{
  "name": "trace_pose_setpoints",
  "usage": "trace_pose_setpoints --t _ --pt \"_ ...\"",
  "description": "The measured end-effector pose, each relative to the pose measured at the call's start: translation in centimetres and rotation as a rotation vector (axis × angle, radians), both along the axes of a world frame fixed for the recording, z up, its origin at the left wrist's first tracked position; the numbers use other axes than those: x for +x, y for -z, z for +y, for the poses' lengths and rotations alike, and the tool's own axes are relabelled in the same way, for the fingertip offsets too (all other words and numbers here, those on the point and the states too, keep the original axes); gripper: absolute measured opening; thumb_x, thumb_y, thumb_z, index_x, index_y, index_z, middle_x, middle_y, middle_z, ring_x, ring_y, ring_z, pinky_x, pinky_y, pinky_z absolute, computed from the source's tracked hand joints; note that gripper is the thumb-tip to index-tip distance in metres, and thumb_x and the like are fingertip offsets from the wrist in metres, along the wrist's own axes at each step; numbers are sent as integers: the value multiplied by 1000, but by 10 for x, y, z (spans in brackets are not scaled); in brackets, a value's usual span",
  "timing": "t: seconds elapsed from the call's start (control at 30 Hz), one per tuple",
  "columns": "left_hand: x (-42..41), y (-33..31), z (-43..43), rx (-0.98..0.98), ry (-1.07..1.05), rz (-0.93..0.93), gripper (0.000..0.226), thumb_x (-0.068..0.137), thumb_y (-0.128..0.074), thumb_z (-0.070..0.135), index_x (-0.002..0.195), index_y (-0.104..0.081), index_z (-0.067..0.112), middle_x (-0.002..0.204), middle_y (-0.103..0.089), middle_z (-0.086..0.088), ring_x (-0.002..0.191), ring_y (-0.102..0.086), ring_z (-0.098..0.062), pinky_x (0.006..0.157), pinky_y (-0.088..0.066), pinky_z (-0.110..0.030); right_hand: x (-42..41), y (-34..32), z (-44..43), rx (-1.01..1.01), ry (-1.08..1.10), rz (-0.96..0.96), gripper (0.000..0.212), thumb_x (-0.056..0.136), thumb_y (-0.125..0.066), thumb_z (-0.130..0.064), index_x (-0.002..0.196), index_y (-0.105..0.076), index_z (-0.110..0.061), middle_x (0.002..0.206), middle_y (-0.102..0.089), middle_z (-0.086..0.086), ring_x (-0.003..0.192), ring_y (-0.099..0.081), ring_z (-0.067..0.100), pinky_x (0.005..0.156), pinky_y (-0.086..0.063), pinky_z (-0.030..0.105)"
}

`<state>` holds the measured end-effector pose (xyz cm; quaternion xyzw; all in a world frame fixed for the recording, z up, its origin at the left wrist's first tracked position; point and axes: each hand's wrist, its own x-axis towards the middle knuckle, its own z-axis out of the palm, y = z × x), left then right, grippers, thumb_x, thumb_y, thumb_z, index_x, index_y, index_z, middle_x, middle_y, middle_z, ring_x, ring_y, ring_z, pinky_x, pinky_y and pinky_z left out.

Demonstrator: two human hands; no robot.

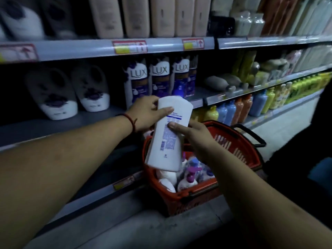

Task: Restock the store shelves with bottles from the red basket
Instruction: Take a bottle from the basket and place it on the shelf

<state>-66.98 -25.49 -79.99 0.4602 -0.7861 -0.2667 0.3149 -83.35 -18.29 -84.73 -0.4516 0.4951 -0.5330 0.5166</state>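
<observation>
- A dim store aisle is showing, with long grey shelves (53, 126) running from the left to the far right, and a grey floor (179, 230) lying below them.
- On the top shelf, beige bottles (136, 15) are standing in a row, with red and yellow price tags (129, 46) sitting on the shelf edge under them.
- On the middle shelf, dark and white pouches (52, 94) are standing at the left, and purple LUX bottles (158, 78) are standing just beside them to the right.
- Further right, on a lower shelf, blue, orange and yellow bottles (233, 112) are lining up.
- The red basket (242, 150) is sitting on the floor close to the shelves, with its black handle (251, 135) hanging down at the far side.
- Inside the basket, several white and purple bottles (186, 177) are lying together; some are having pump tops.
- The white bottle (168, 137) is hanging in the air just above the basket, tilted, with its back label and barcode facing the camera.
- The left hand (147, 114) is gripping the upper part of this bottle, thumb lying across the front; a red bracelet (131, 121) is sitting on the wrist.
- The right hand (194, 135) is holding the middle of the same bottle from the right side, thumb pressing on the label and fingers going behind it.
</observation>
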Motion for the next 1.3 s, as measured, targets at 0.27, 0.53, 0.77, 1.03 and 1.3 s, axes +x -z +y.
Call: trace_pose_setpoints --t 0.27,0.53,0.77,1.03,1.3 --pt "116 50 38 270 -30 -174 43 72 -82 37 111 -66 29 99 -74 12 90 -70 -4 88 -56 -34 105 26 -40 144 17 -58 46 71 -85 -23 107 -68 0 94 -76 15 77 -74 26 64 -61 36" --pt "195 91 60 228 -444 55 84 58 -91 37 119 -37 16 107 -61 3 92 -63 -13 73 -54 -31 211 32 -41 163 -430 20 51 70 -83 -20 112 -62 -1 100 -74 16 87 -73 34 76 -60 49" --pt "269 126 70 473 -624 362 77 49 -80 34 118 -50 21 103 -66 3 92 -65 -17 70 -55 -31 249 46 -41 173 -614 208 14 89 -67 -13 102 -65 -7 100 -71 19 82 -66 31 79 -56 45" --pt "285 123 62 596 -566 794 57 50 -77 26 104 -70 11 100 -72 -18 97 -66 -40 83 -58 -46 280 61 -54 268 -564 296 27 87 -71 -24 110 -62 -13 103 -70 10 89 -68 32 82 -56 44" --pt "318 108 78 711 -379 1069 57 76 -70 28 129 -60 7 124 -65 -24 116 -60 -44 103 -45 -57 310 62 -48 365 -822 -115 44 87 -69 -22 126 -59 -4 121 -67 21 114 -63 38 99 -47 59"
